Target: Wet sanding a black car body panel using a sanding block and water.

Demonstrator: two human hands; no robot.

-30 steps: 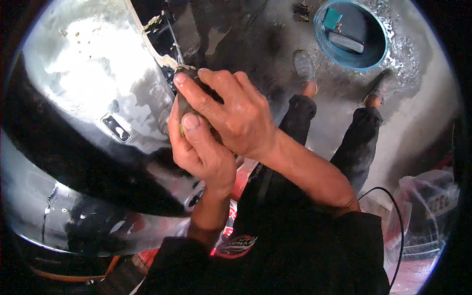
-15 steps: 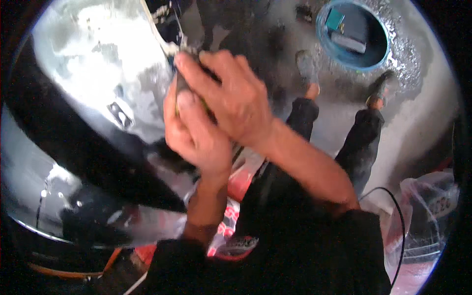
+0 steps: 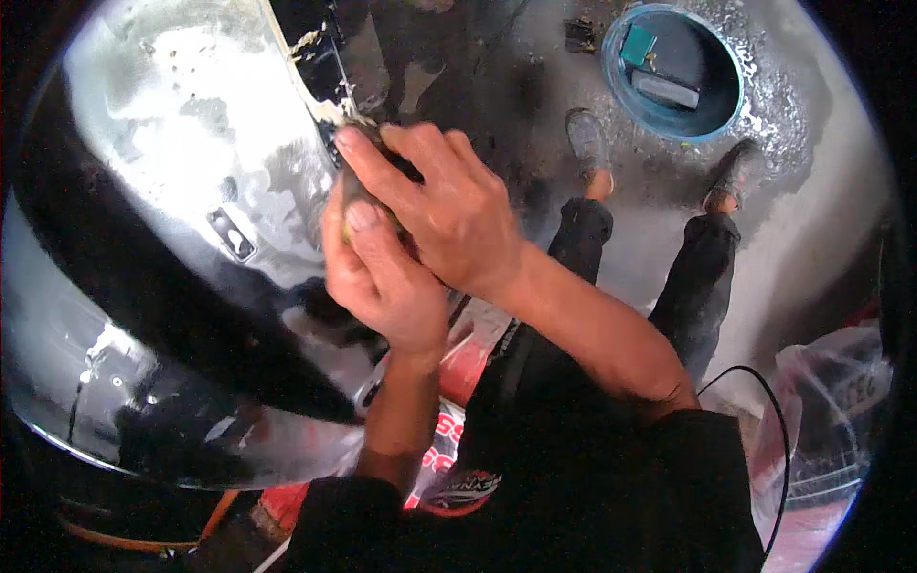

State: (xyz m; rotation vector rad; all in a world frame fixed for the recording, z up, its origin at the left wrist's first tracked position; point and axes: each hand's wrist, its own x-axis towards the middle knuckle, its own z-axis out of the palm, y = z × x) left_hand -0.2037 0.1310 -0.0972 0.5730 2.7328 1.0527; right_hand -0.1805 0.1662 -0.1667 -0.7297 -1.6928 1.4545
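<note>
Head view, left hand (image 3: pixel 384 285), right hand (image 3: pixel 460 222) clamped on dark pad (image 3: pixel 353 184), slid slightly back along panel (image 3: pixel 210 143)

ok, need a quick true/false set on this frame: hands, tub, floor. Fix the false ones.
1. The left hand and right hand are on the same dark object. True.
2. The blue tub stands on the pale panel. False: it stands on the floor.
3. A green piece and a grey block are inside the tub. True.
4. The floor beside the tub is dry. False: it is wet.
5. The hands are far apart. False: they are close together.
</note>
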